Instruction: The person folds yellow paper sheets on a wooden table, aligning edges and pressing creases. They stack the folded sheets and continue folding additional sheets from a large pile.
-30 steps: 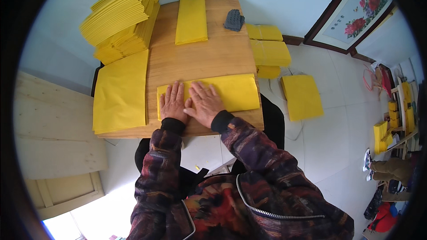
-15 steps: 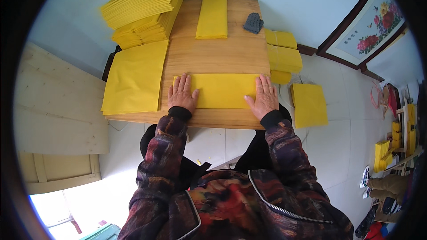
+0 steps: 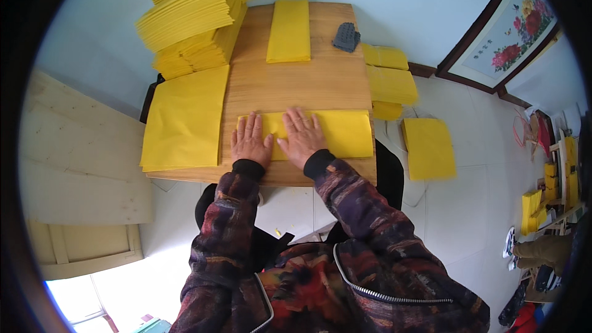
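Observation:
A folded sheet of yellow paper (image 3: 343,133) lies lengthwise along the near side of the wooden table (image 3: 296,86). Flat on its left end rests my left hand (image 3: 251,138), fingers stretched forward. My right hand (image 3: 302,135) presses on the sheet just left of its middle, fingers spread and slightly blurred, close beside the left. Neither hand grips anything. Farther back on the table lies a folded yellow bundle (image 3: 288,31), pointing away from me. Larger unfolded yellow sheets (image 3: 184,117) cover the table's left side.
A tall pile of folded yellow paper (image 3: 191,12) rises at the far left. At the table's far right sits a grey knitted item (image 3: 346,37). Yellow bundles (image 3: 392,85) stand beyond the right edge, with another yellow stack (image 3: 429,148) nearer. A person's legs (image 3: 546,253) show far right.
My right hand has slid left along the folded sheet from its right end to near my left hand. The left hand stays on the left end. The view has shifted slightly.

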Available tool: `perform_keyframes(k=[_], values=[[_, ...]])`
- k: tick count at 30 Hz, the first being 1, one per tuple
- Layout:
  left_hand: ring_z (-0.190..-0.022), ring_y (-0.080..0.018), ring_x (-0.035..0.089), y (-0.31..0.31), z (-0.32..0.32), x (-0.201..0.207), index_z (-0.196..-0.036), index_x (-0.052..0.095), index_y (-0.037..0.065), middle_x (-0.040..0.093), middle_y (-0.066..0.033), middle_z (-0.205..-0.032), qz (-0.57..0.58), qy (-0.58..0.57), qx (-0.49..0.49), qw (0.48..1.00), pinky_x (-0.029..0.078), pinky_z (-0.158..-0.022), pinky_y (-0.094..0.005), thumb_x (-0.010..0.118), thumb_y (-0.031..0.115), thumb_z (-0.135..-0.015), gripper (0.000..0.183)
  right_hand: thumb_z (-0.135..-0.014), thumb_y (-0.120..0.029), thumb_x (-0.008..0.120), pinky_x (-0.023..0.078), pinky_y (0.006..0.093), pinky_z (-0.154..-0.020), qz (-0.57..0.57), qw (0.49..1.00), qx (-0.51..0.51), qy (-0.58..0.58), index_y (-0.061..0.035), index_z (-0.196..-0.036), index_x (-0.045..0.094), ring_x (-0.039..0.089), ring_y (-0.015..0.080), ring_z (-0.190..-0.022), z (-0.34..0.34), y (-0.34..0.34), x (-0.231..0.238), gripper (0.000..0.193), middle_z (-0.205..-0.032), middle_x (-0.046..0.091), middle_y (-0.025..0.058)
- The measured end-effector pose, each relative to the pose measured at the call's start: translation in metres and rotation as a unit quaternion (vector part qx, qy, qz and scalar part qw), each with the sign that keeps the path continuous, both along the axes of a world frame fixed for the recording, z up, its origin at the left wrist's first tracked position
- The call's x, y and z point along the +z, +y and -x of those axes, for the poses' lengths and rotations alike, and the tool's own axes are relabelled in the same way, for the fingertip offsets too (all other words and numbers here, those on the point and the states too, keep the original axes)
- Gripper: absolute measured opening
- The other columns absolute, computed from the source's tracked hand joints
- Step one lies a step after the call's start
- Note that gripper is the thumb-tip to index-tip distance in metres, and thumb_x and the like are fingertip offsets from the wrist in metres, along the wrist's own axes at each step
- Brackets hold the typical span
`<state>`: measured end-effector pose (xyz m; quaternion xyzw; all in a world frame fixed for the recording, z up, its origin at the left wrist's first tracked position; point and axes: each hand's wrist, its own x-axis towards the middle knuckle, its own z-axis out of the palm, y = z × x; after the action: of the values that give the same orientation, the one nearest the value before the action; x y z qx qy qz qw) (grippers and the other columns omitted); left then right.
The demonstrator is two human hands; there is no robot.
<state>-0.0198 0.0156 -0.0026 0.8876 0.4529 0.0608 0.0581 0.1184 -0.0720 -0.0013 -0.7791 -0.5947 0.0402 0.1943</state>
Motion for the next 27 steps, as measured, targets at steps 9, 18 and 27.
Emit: perform_keyframes(k=[9, 18, 27], values=[[-0.144, -0.0299, 0.019, 0.003, 0.001, -0.003, -0.147, 0.033, 0.013, 0.024, -0.0058, -0.156, 0.005, -0.012, 0.006, 1.0, 0.017, -0.116, -0.0462, 0.046, 0.047, -0.092, 0.066, -0.09, -0.043, 0.054, 0.015, 0.0475, -0.115, 0.032, 0.992, -0.118, -0.035, -0.0033, -0.145, 0.029, 0.021, 0.0285, -0.143, -0.09, -0.087, 0.001, 0.072, -0.153, 0.026, 0.0129], [-0.145, -0.0332, 0.015, -0.013, -0.002, 0.003, -0.147, 0.031, 0.013, 0.021, -0.0065, -0.157, 0.021, 0.001, 0.036, 0.999, 0.015, -0.116, -0.0478, 0.044, 0.049, -0.092, 0.068, -0.09, -0.03, 0.056, 0.018, 0.054, -0.113, -0.041, 0.995, -0.068, -0.059, -0.0039, -0.14, 0.038, 0.025, 0.0295, -0.141, -0.059, -0.084, 0.013, 0.06, -0.149, 0.034, 0.0121], [-0.144, -0.0329, 0.018, -0.034, 0.006, 0.003, -0.147, 0.032, 0.012, 0.024, -0.0079, -0.156, 0.01, -0.001, 0.049, 0.999, 0.015, -0.116, -0.0469, 0.046, 0.049, -0.091, 0.069, -0.089, -0.046, 0.054, 0.014, 0.0501, -0.115, 0.046, 0.998, 0.001, -0.039, -0.0094, -0.144, 0.035, 0.021, 0.0238, -0.143, -0.019, -0.051, 0.004, 0.069, -0.155, 0.026, 0.0066]])
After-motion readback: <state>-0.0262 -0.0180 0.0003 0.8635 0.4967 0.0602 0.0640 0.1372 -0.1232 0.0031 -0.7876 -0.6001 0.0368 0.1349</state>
